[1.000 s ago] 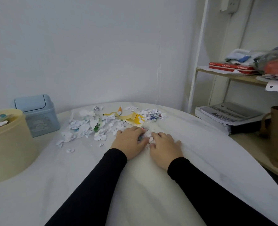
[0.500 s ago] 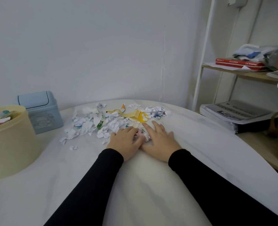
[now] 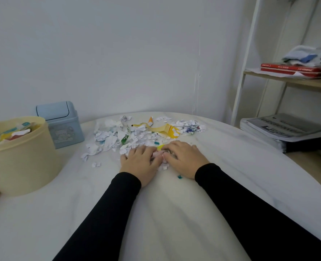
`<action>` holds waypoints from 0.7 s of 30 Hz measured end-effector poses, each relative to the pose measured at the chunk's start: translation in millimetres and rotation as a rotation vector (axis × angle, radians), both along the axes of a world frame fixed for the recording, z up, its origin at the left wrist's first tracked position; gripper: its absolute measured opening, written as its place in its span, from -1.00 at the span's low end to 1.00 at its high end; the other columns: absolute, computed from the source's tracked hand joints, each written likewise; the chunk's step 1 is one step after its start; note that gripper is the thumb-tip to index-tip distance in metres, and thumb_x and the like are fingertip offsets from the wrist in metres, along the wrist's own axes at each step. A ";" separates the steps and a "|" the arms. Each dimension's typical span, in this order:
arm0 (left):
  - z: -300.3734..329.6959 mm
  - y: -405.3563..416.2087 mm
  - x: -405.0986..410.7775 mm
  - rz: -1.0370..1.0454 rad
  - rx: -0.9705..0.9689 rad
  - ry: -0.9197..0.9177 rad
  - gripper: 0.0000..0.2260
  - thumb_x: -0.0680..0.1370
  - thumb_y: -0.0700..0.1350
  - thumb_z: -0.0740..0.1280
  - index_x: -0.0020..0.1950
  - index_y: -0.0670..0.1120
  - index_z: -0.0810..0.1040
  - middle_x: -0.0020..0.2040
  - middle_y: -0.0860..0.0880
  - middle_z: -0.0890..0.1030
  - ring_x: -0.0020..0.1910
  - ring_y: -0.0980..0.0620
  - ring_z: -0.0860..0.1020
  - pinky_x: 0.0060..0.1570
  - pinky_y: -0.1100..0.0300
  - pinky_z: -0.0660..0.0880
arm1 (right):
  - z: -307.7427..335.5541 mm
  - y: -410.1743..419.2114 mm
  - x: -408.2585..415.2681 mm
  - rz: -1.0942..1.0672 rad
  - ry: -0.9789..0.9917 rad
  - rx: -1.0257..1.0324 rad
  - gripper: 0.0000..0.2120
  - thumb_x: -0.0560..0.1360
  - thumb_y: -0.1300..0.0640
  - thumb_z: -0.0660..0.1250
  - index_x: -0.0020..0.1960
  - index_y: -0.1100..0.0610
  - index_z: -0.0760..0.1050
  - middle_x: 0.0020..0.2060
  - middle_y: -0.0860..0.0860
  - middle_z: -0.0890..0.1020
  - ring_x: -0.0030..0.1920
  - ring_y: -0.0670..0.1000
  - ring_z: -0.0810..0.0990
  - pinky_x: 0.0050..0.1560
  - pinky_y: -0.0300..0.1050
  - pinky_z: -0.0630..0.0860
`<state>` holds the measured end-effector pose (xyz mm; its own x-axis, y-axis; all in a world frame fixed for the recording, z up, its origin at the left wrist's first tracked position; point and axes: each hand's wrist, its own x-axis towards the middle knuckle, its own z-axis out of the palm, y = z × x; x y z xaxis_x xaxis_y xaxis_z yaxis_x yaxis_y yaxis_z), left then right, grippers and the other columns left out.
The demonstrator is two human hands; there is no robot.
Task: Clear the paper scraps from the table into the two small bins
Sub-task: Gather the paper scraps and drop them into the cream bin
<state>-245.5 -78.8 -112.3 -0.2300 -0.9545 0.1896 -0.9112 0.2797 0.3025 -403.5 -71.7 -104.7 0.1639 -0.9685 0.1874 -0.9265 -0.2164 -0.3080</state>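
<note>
Resting palms-down on the white table (image 3: 231, 166), the left hand (image 3: 140, 162) and right hand (image 3: 186, 160) lie side by side at the near edge of the scrap heap, their fingertips meeting over a small cluster of white pieces. Fingers of both hands are bent inward round that cluster; the left hand grips scraps under its knuckles, and the right hand's curled fingers close on the same bunch — how much paper each holds cannot be told, as the fingers cover it.

The paper scraps (image 3: 137, 133) are spread at 12 o'clock from the hands, reaching toward 11 o'clock: mostly white crumpled bits, with a yellow torn strip (image 3: 165, 129) at 12 o'clock, a green-printed piece (image 3: 125, 138) at 11 o'clock and a blue-inked cluster at 1 o'clock. A few loose white bits lie at 9 o'clock of the left hand, and one small teal fleck (image 3: 180, 177) sits just beside the right wrist.

At 10 o'clock stands the cream round bin (image 3: 18, 166), open-topped and already holding coloured and white paper. Just behind it, touching or nearly so, is the blue lidded bin (image 3: 65, 129), flap closed.

At 2 o'clock — off the table — a shelf unit (image 3: 250, 76) carries red books (image 3: 289, 69), folded cloth and a stack of printed papers (image 3: 282, 129).
</note>
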 end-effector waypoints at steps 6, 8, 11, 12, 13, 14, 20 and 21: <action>4.3 1.4 4.2 0.063 -0.071 0.004 -0.67 0.59 0.13 0.08 0.28 0.04 0.40 0.32 0.04 0.40 0.31 -0.02 0.30 0.24 0.03 0.15 | -2.1 -1.1 -9.2 -0.123 -0.025 -0.110 -0.73 0.56 0.16 0.06 0.20 0.08 0.42 0.18 0.04 0.44 0.18 0.09 0.39 0.15 -0.01 0.34; 7.0 3.7 4.5 0.096 -0.108 0.071 -0.64 0.55 0.10 0.11 0.33 0.10 0.35 0.38 0.06 0.34 0.36 -0.01 0.23 0.26 -0.01 0.11 | -1.9 -2.2 -11.1 -0.128 -0.114 -0.161 -0.73 0.53 0.20 0.10 0.18 0.06 0.43 0.21 0.01 0.43 0.22 0.09 0.39 0.17 0.01 0.35; 6.8 7.8 0.6 0.099 -0.099 0.109 -0.50 0.50 0.27 0.07 0.43 0.19 0.20 0.50 0.04 0.17 0.45 -0.03 0.11 0.32 -0.09 0.07 | 0.2 0.4 -6.1 -0.088 -0.143 -0.252 -0.60 0.50 -0.02 0.15 0.34 -0.03 0.35 0.34 -0.04 0.36 0.34 0.06 0.31 0.26 0.06 0.32; 5.5 9.3 -1.0 0.092 -0.074 0.087 -0.45 0.49 0.32 0.06 0.46 0.20 0.14 0.52 0.03 0.12 0.47 -0.03 0.08 0.34 -0.10 0.07 | 0.5 2.0 -3.4 -0.052 -0.135 -0.234 -0.52 0.50 -0.12 0.12 0.40 -0.08 0.29 0.40 -0.07 0.30 0.39 0.04 0.26 0.29 0.07 0.29; 3.9 10.2 -2.1 0.088 -0.038 0.050 -0.42 0.49 0.34 0.06 0.48 0.20 0.09 0.54 0.02 0.08 0.48 -0.04 0.06 0.35 -0.11 0.06 | -0.1 2.4 -0.6 -0.009 -0.110 -0.190 -0.48 0.51 -0.19 0.09 0.45 -0.12 0.22 0.44 -0.09 0.25 0.43 0.01 0.21 0.33 0.08 0.25; 2.4 10.5 -3.4 0.086 0.002 0.001 -0.39 0.48 0.35 0.06 0.50 0.19 0.06 0.55 0.02 0.04 0.49 -0.05 0.04 0.36 -0.11 0.05 | -1.7 2.0 1.4 0.029 -0.065 -0.139 -0.50 0.54 -0.22 0.07 0.46 -0.15 0.20 0.45 -0.12 0.25 0.44 -0.02 0.20 0.33 0.08 0.21; -0.4 6.5 -5.5 0.076 -0.063 -0.042 -0.52 0.54 0.28 0.09 0.39 0.10 0.34 0.38 -0.02 0.27 0.35 -0.06 0.24 0.30 0.03 0.20 | -8.3 -6.7 -0.5 -0.051 0.063 -0.133 -0.64 0.57 -0.19 0.08 0.20 -0.04 0.47 0.16 -0.06 0.49 0.18 0.04 0.41 0.18 0.03 0.35; -0.9 4.7 -4.2 0.061 -0.086 -0.027 -0.58 0.56 0.24 0.11 0.34 0.07 0.39 0.31 -0.03 0.31 0.30 -0.07 0.29 0.26 0.06 0.25 | -8.7 -7.1 -1.5 -0.070 0.056 -0.137 -0.65 0.57 -0.18 0.10 0.19 -0.01 0.47 0.13 -0.04 0.49 0.16 0.06 0.41 0.16 0.01 0.37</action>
